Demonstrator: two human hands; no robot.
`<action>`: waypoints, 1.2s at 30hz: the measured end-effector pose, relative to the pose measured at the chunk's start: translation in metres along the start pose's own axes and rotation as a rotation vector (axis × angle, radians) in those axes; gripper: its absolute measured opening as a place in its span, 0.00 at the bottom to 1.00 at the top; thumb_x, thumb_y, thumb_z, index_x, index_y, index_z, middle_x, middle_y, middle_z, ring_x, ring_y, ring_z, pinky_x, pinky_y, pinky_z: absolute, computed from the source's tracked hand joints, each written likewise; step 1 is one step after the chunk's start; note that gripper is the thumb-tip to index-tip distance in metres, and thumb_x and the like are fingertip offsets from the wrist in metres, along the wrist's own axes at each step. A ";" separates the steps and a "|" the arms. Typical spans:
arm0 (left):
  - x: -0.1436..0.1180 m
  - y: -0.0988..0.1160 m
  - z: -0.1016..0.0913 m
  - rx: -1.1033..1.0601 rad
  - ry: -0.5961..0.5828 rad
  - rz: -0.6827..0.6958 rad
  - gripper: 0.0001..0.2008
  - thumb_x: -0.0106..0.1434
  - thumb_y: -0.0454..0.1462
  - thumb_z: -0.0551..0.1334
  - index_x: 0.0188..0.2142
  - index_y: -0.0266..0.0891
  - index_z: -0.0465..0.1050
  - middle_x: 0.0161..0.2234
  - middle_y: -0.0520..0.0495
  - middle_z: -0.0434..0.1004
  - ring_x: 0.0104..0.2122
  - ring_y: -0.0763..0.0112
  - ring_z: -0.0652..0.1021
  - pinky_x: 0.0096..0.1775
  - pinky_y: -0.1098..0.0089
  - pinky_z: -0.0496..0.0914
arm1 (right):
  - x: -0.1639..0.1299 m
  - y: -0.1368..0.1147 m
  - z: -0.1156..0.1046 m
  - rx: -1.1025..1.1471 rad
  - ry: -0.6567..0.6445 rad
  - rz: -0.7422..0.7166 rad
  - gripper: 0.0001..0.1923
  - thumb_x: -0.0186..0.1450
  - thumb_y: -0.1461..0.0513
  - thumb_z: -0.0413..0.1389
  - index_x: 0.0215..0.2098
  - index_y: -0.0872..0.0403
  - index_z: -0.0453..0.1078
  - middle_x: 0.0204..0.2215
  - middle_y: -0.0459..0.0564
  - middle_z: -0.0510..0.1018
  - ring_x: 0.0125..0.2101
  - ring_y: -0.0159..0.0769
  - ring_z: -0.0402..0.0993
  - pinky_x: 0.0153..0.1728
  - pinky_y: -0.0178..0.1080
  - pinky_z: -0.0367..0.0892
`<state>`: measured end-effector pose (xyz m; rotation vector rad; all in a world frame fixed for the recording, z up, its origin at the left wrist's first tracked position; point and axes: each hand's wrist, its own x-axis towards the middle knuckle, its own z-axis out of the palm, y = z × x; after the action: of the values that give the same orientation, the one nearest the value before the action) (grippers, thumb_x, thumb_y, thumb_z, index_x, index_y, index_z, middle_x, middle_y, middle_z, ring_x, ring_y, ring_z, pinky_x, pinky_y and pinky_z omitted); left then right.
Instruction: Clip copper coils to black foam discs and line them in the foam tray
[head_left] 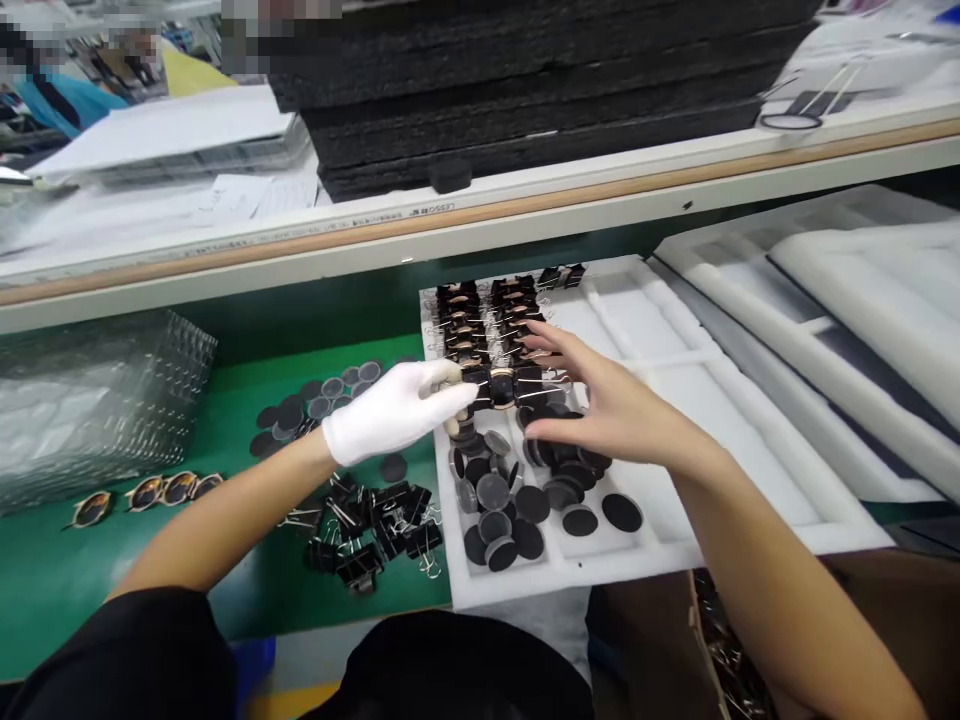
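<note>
My left hand (401, 405), in a white glove, pinches the left side of a round, gold-rimmed watch-case-like piece (502, 388) that has a black binder clip (529, 386) on each side. Around the right clip's wire handles, my bare right hand (607, 400) is spread, thumb and fingers apart; whether a fingertip touches the handles is hard to tell. Just beyond, rows of similar clipped pieces (463, 325) stand in a white foam tray (660, 350). Black and clear round discs (495, 495) lie heaped in the tray's near compartments.
Loose binder clips (375, 530) and scattered discs (330, 388) lie on the green mat (247, 560). Several gold-rimmed round pieces (180, 488) sit at left, near stacked clear plastic trays (97, 400). More foam trays (825, 330) lean at right. A shelf edge (480, 225) crosses behind.
</note>
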<state>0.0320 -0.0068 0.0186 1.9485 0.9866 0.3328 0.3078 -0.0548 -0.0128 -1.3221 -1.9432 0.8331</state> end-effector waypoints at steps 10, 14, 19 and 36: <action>0.188 0.018 0.028 0.610 0.289 0.045 0.18 0.72 0.48 0.55 0.50 0.39 0.71 0.45 0.38 0.82 0.43 0.57 0.80 0.44 0.63 0.69 | 0.013 0.107 -0.019 -0.351 0.659 0.361 0.22 0.74 0.53 0.48 0.54 0.57 0.75 0.53 0.68 0.77 0.56 0.63 0.71 0.57 0.67 0.63; 0.245 0.026 0.047 0.721 0.263 -0.003 0.21 0.71 0.50 0.54 0.53 0.39 0.72 0.49 0.32 0.81 0.51 0.47 0.78 0.51 0.55 0.67 | 0.010 0.103 -0.010 -0.407 0.525 0.377 0.20 0.74 0.54 0.49 0.54 0.55 0.76 0.53 0.65 0.77 0.55 0.63 0.70 0.56 0.65 0.63; 0.268 0.028 0.058 0.843 0.259 -0.046 0.25 0.69 0.51 0.56 0.54 0.35 0.74 0.53 0.25 0.77 0.57 0.34 0.71 0.54 0.43 0.61 | 0.010 0.099 -0.005 -0.449 0.391 0.359 0.18 0.74 0.56 0.50 0.52 0.55 0.77 0.53 0.65 0.76 0.55 0.62 0.69 0.56 0.63 0.59; 0.171 0.042 0.027 0.959 0.259 0.140 0.21 0.73 0.47 0.50 0.56 0.43 0.73 0.53 0.37 0.76 0.52 0.46 0.76 0.54 0.46 0.64 | -0.012 0.081 -0.029 -0.508 0.150 0.214 0.20 0.70 0.58 0.52 0.56 0.57 0.73 0.49 0.62 0.78 0.52 0.58 0.74 0.54 0.56 0.62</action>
<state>0.1791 0.0930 0.0125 2.8999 1.3250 0.1997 0.3780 -0.0385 -0.0611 -1.8534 -1.9884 0.3212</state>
